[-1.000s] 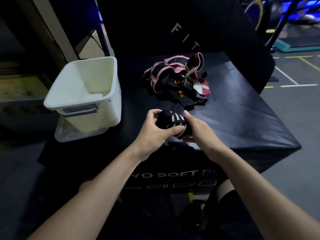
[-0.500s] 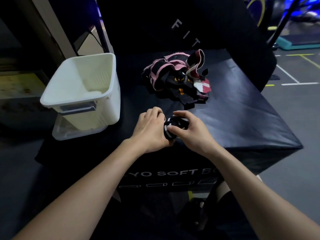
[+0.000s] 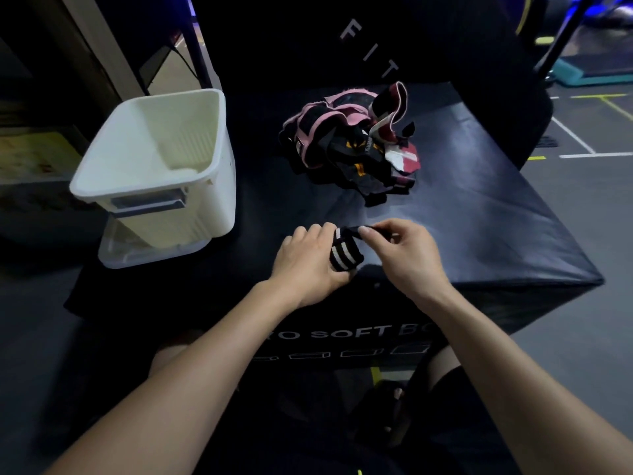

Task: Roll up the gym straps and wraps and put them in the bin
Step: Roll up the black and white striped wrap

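— How many of each thing have you got there?

— One white bin (image 3: pixel 164 173), standing on a clear lid (image 3: pixel 144 250) at the left of the black soft box (image 3: pixel 479 214). One heap of straps and wraps (image 3: pixel 352 145) near the middle of the box top, pink, black and dark red tangled together; I cannot count the pieces in it. And one black wrap with white stripes (image 3: pixel 344 255), mostly rolled up, at the near edge of the box.

— Where is that wrap against your hands?

— Between them. My left hand (image 3: pixel 305 262) curls round the roll from the left side, gripping it, fingers over the top. My right hand (image 3: pixel 404 252) pinches the wrap's loose black end just above and to the right of the roll, thumb and forefinger closed on it. The heap lies well beyond both hands, the bin off to my left
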